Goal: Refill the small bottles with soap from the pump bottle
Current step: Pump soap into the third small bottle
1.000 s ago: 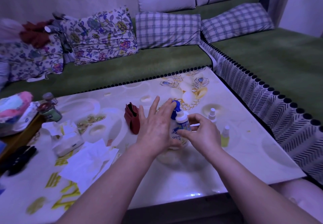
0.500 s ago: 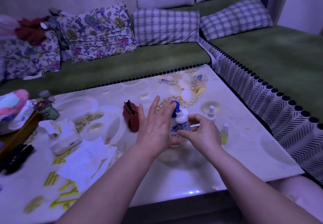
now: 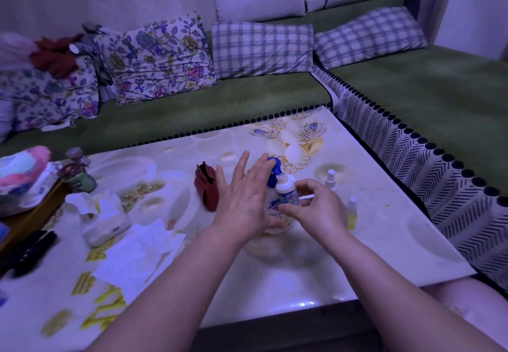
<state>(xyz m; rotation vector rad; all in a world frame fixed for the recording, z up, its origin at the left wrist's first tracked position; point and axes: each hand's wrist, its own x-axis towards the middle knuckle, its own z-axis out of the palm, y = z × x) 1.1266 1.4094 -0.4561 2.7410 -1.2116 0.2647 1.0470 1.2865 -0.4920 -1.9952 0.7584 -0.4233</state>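
Head view: all places are given relative to the pump bottle, which stands upright near the middle of the table.
Tissue pack: lies well to the left of the pump bottle; not part of the step.
Red pouch: lies near the pump bottle on its left, just beyond the outstretched fingers.
Left hand: fingers are straight and spread; the hand is laid against the left side of the pump bottle with the fingertips at the blue pump head. Nothing is gripped.
Held small bottle: is kept upright, touching the front right of the pump bottle, its top just under the blue nozzle.
Right hand: the held small bottle is pinched between thumb and curled fingers.
Spray-top small bottle: stands near the pump bottle on its right, untouched.
Yellow-filled small bottle: stands to the right of the pump bottle, nearer the person; yellow liquid shows in its lower part.
Step in hand: judged to be dispensing into the held small bottle. Flow of soap cannot be made out.
Next move: a straight downward press on the pump head is called for, with the bottle mouth kept under the nozzle; any tilt is likely to spill soap on the table.
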